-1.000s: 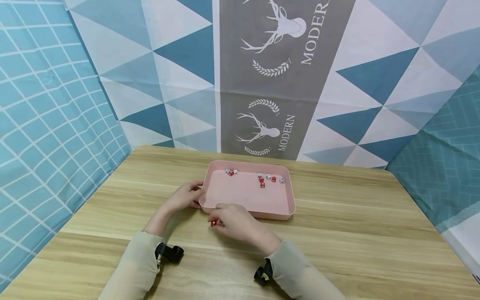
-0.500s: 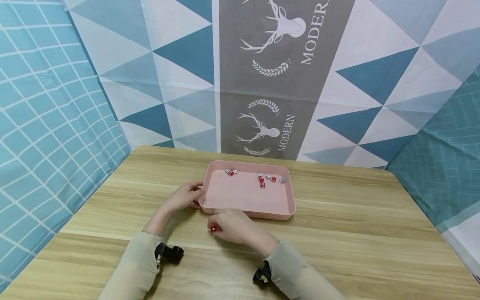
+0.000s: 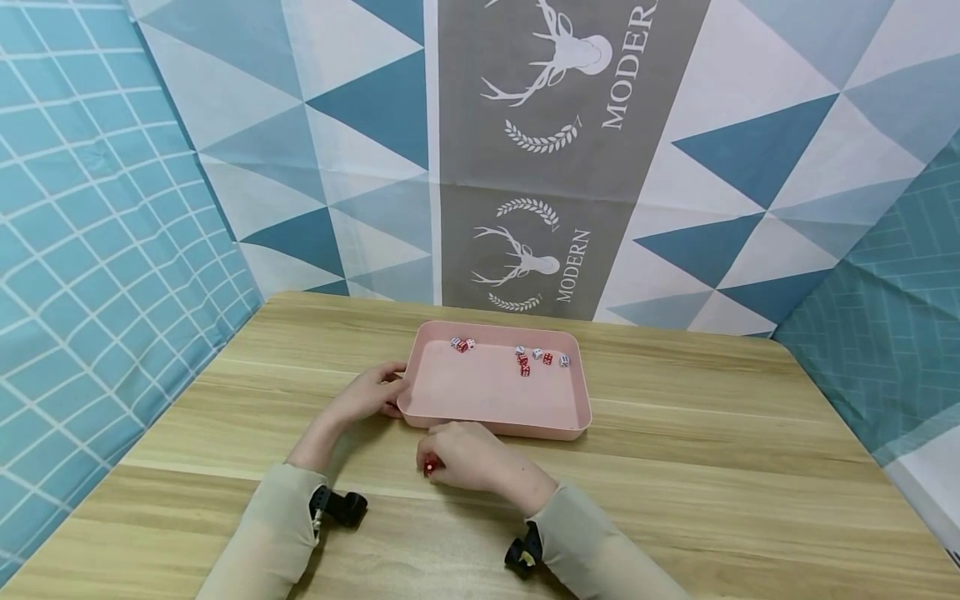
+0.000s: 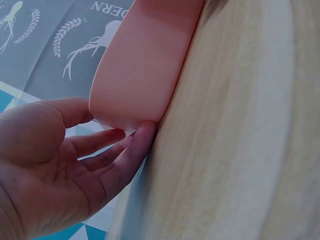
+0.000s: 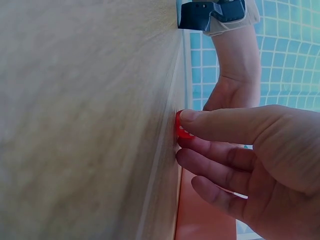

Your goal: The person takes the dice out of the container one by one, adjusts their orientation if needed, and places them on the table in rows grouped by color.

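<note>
Out across a wide worktop point(image 3: 712, 450), with a long run of wood to the right edge, and on to a pink tray point(image 3: 480, 396) near the back edge. Gripping that tray's left wall with the left hand point(image 3: 366, 395); with the right hand point(image 3: 468, 457), pinching a red die point(image 3: 430, 466) low at the worktop, just short of the tray's near edge. Then, inside by the far wall, on to red and white dice point(image 3: 547, 359).

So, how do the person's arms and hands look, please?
The sleeves are plain, pale beige. Each bears a black strapped-on device near its end, the right one showing a yellowish mark. The left hand and right hand are bare.
</note>
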The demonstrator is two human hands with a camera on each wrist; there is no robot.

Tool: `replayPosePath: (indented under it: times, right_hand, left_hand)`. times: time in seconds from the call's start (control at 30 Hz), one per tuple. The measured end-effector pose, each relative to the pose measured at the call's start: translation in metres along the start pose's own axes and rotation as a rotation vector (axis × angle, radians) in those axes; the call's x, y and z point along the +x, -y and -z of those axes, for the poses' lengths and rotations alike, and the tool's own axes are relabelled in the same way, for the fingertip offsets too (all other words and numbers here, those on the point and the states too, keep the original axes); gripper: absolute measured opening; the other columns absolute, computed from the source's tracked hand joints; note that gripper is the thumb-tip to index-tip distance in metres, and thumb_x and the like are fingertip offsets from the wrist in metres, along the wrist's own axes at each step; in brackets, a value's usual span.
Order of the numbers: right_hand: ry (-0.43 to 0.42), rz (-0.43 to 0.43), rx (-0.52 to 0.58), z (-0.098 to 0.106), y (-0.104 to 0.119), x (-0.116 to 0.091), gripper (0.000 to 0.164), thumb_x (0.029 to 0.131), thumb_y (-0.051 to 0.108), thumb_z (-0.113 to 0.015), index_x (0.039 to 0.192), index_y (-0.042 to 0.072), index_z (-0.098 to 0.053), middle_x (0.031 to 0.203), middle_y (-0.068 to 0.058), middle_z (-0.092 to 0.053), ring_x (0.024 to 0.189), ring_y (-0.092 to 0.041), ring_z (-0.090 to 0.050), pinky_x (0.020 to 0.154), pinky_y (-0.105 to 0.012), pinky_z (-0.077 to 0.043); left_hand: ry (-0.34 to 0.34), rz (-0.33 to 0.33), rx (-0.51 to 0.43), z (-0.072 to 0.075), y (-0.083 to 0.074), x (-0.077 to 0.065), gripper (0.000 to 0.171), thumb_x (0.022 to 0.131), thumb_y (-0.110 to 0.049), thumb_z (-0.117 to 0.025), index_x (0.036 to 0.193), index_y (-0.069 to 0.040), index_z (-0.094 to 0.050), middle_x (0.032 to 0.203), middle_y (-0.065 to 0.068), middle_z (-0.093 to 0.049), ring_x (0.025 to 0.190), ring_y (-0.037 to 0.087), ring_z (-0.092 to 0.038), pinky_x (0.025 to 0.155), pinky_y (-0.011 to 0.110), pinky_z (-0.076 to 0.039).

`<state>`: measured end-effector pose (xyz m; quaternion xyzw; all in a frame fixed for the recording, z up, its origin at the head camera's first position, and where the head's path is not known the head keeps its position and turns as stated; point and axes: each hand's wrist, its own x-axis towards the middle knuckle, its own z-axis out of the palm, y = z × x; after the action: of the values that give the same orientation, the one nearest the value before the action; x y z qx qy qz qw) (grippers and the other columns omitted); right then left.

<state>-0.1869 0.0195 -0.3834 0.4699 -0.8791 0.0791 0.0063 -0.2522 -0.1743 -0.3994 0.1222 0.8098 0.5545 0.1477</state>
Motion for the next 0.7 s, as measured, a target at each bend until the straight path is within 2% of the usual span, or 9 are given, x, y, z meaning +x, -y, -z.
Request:
replayPosePath:
  times: [0.3, 0.5, 0.7]
  right_hand:
    - [-0.032, 0.015, 0.032, 0.0, -0.001, -0.001, 0.012, 0.071, 0.018, -0.066, 0.081, 0.023, -0.062, 0.074, 0.015, -0.053, 0.065, 0.008, -0.046, 0.059, -0.009, -0.037]
    - [-0.039, -0.016, 0.063, 0.002, -0.003, -0.003, 0.014, 0.071, 0.019, -0.066, 0.085, 0.021, -0.062, 0.074, 0.015, -0.053, 0.066, 0.007, -0.046, 0.063, -0.011, -0.039]
    - [-0.155, -0.038, 0.072, 0.009, -0.011, -0.005, 0.01, 0.074, 0.015, -0.06, 0.082, 0.02, -0.06, 0.071, 0.016, -0.051, 0.063, 0.004, -0.044, 0.06, -0.01, -0.037]
  left_hand:
    - [-0.003, 0.001, -0.022, 0.0, 0.001, 0.0, 0.046, 0.091, -0.013, -0.037, 0.13, 0.007, -0.024, 0.115, 0.028, -0.04, 0.085, 0.028, -0.056, 0.066, 0.035, -0.051]
    - [-0.002, -0.007, -0.029, 0.0, 0.002, 0.001, 0.047, 0.091, -0.014, -0.038, 0.13, 0.006, -0.023, 0.115, 0.029, -0.039, 0.086, 0.029, -0.056, 0.066, 0.035, -0.051]
    - [-0.002, -0.007, -0.031, 0.001, 0.003, 0.001, 0.046, 0.091, -0.013, -0.037, 0.13, 0.006, -0.023, 0.115, 0.029, -0.04, 0.084, 0.029, -0.056, 0.065, 0.034, -0.051]
